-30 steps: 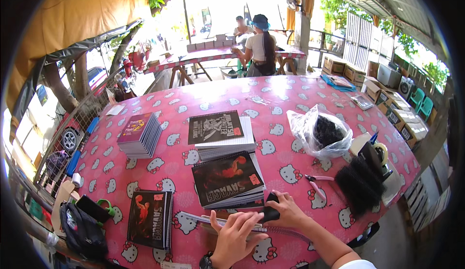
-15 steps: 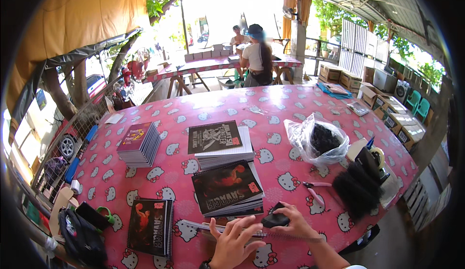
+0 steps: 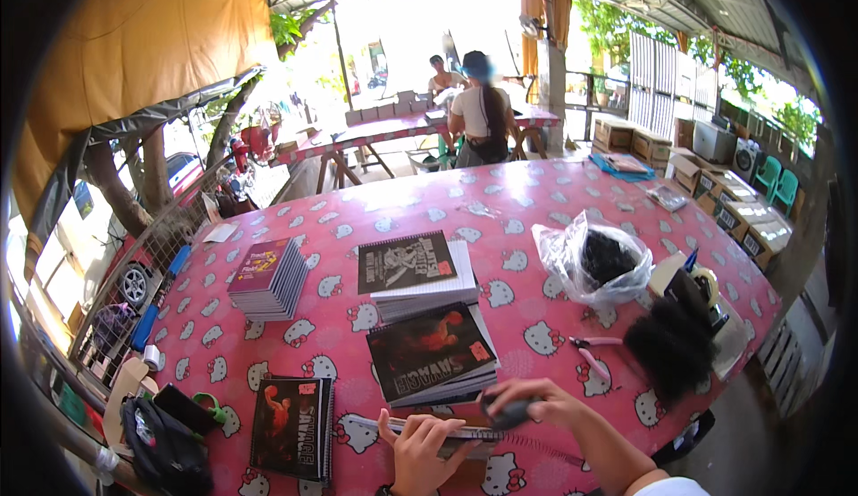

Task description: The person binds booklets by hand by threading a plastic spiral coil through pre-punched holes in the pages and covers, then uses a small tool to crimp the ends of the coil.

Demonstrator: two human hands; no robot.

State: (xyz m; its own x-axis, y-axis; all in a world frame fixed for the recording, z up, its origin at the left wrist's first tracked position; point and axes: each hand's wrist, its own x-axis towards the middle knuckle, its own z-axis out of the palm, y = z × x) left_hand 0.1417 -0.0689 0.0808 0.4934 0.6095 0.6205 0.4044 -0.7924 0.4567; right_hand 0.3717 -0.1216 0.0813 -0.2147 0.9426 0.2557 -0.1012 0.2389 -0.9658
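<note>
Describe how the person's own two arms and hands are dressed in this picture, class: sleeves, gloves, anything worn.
Both hands are bare, with no gloves. The left hand has a dark band at the wrist, at the picture's lower edge. The right hand leads to a bare forearm, with a white short sleeve showing at the bottom edge.

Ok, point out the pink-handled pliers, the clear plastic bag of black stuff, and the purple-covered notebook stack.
pink-handled pliers [image 3: 591,353], head view, handles.
clear plastic bag [image 3: 572,268], head view, left side.
purple-covered notebook stack [image 3: 262,265], head view, top cover.
</note>
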